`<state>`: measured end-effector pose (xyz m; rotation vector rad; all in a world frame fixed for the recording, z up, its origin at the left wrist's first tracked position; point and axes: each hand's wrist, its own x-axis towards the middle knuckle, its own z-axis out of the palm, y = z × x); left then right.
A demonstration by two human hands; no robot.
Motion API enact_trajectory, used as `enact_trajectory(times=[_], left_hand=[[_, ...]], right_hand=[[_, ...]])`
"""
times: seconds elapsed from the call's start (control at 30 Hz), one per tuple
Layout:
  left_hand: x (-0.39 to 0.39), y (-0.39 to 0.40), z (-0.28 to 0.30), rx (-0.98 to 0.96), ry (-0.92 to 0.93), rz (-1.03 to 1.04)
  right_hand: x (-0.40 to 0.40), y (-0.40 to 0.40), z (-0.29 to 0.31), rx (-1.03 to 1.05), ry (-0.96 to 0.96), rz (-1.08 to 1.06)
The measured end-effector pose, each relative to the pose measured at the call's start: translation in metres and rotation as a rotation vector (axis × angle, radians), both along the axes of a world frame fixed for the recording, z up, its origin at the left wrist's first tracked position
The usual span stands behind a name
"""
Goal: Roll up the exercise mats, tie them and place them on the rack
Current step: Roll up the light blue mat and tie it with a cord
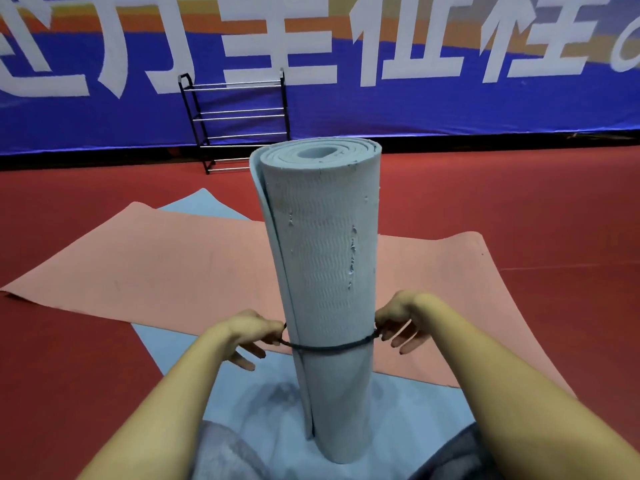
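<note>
we had the rolled blue mat (322, 271) standing upright on end between our knees, its base resting on a flat blue mat (263, 403) spread on the red floor (69, 375). a dark cord (329, 347) ran round the roll's lower part, and our left hand (254, 336) pinched one end just beside the roll while our right hand (398, 325) pinched the other, both pulling outward with the spare fingers loose. we judged this the tying step, the cord drawn taut but no knot visible on the side we could see. next we would need to cross the ends and knot them without letting the roll slacken. a pink mat (156, 268) lay flat behind, not yet rolled, and the rack (239, 119) stood well apart against the blue banner (450, 98)
</note>
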<state>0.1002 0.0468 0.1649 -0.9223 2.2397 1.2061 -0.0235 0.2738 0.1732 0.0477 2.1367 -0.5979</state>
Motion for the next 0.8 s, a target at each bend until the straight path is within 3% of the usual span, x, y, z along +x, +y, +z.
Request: enact_trajectory(times=[0.13, 0.3, 0.5, 0.63, 0.7, 0.8], left_hand=[[0.005, -0.006, -0.001, -0.054, -0.084, -0.057], [-0.003, 0.000, 0.011, -0.029, 0.134, 0.008], [0.000, 0.032, 0.044, 0.099, 0.466, -0.086], [0.010, 0.053, 0.059, 0.164, 0.543, -0.124], [0.010, 0.055, 0.056, 0.147, 0.539, -0.096], [0.004, 0.047, 0.045, 0.111, 0.535, -0.110]], right_hand=[[-0.006, 0.011, 0.006, -0.032, -0.054, 0.005], [-0.008, 0.019, 0.025, -0.169, 0.047, -0.075], [0.012, 0.014, 0.087, -0.754, 0.472, -0.474], [0.030, 0.011, 0.125, -1.090, 0.482, -0.609], [0.039, 0.016, 0.145, -1.239, 0.513, -0.587], [0.063, 0.026, 0.171, -1.370, 0.738, -0.260]])
